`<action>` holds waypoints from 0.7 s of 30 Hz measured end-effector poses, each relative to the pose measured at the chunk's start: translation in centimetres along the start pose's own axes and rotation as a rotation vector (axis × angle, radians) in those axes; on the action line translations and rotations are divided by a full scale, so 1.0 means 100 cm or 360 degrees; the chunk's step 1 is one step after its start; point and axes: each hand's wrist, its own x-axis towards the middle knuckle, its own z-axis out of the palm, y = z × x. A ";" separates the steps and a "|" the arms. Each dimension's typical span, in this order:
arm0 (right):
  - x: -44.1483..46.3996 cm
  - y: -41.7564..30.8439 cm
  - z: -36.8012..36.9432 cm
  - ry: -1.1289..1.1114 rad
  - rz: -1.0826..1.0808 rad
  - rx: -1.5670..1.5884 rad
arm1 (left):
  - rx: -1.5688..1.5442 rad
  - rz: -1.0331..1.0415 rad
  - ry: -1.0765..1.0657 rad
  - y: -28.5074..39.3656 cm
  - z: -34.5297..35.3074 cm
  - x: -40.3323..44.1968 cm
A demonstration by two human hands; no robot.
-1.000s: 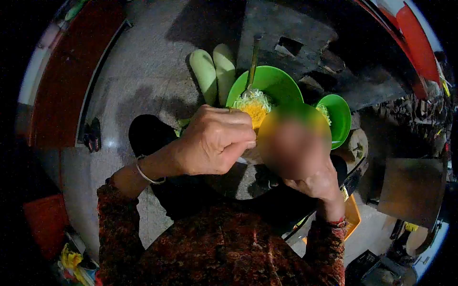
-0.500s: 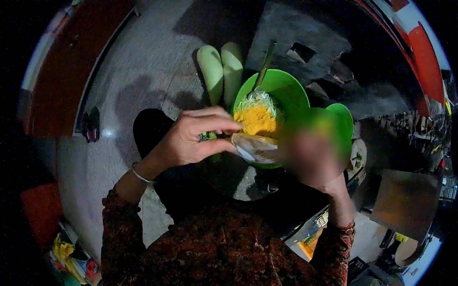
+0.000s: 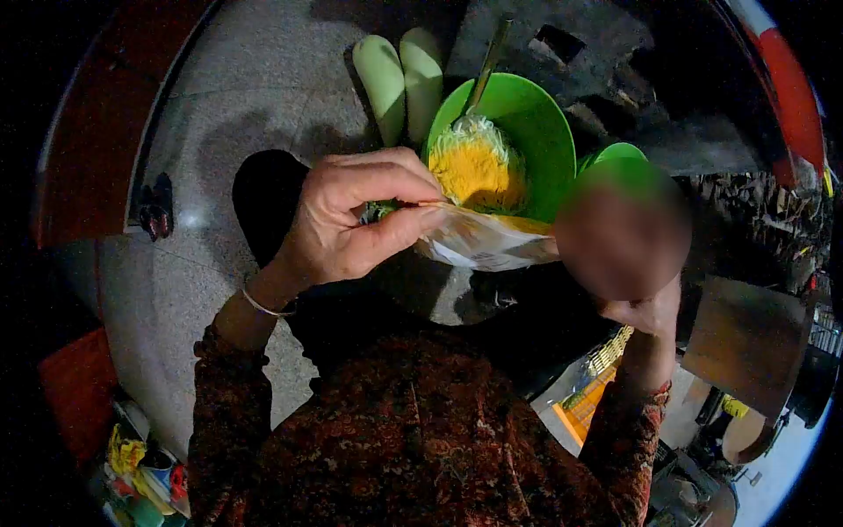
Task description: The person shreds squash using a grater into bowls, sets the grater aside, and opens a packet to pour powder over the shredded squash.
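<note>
My left hand (image 3: 360,215) pinches the left end of a clear plastic bag (image 3: 487,244) between thumb and fingertips. The bag stretches across to my right hand (image 3: 645,303), whose fingers are hidden by a blur. Just beyond the bag stands a large green bowl (image 3: 549,132) holding pale shreds topped with yellow-orange powder (image 3: 474,171). A metal spoon (image 3: 490,66) leans in the bowl with its handle up over the far rim. Partly covered by the blur, a smaller green bowl (image 3: 622,153) is at the right.
Two long pale green gourds (image 3: 380,83) lie on the floor left of the big bowl. Dark shoes (image 3: 158,209) stand farther left. At the right are a brown board (image 3: 745,342) and an orange crate (image 3: 587,406). Colourful items lie at the lower left.
The bag, earlier hidden and then partly seen, is now stretched wider between my hands. My right hand has moved right. More yellow powder shows in the bowl than one second ago.
</note>
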 end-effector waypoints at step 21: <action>0.019 -0.005 0.060 -0.0299 0.0247 -0.0012 | 0.0134 -0.0016 0.0169 -0.026 0.023 -0.036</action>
